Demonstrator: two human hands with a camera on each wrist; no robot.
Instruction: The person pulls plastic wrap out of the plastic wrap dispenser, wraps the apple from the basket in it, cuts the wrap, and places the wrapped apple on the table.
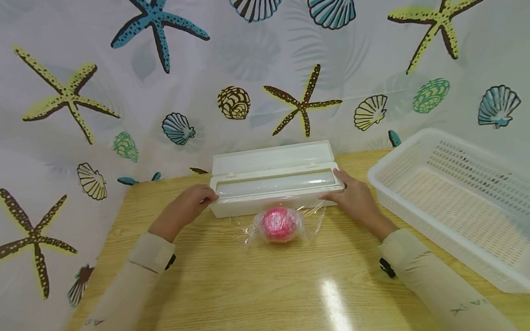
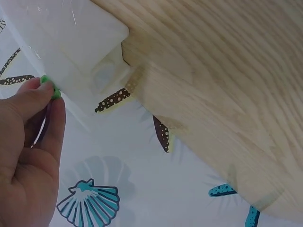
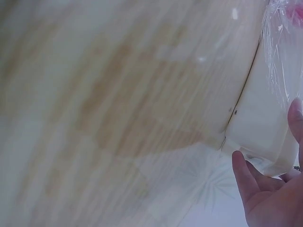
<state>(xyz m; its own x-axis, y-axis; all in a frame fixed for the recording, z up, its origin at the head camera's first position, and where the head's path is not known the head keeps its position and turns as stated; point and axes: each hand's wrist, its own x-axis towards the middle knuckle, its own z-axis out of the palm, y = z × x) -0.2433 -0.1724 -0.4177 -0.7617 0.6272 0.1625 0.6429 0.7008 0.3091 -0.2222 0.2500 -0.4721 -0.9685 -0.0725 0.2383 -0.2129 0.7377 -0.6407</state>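
Note:
A white cling film dispenser box (image 1: pixel 249 206) lies lengthwise at the back of the table, its lid (image 1: pixel 269 158) raised and a film roll (image 1: pixel 275 183) inside. At the box's left end is my left hand (image 1: pixel 182 209), pinching a small green slider cutter (image 2: pixel 56 93) between thumb and finger in the left wrist view. My right hand (image 1: pixel 356 200) grips the right end, thumb and fingers spread around the corner. Just in front of the box sits a round pink object (image 1: pixel 278 223) wrapped in clear film. Loose, crinkled film (image 1: pixel 315 217) reaches from it towards the box.
A white perforated plastic basket (image 1: pixel 455 247) stands on the right, close to my right forearm. Behind the wooden table (image 1: pixel 256 299) hangs a cloth (image 1: pixel 257 53) printed with starfish and shells.

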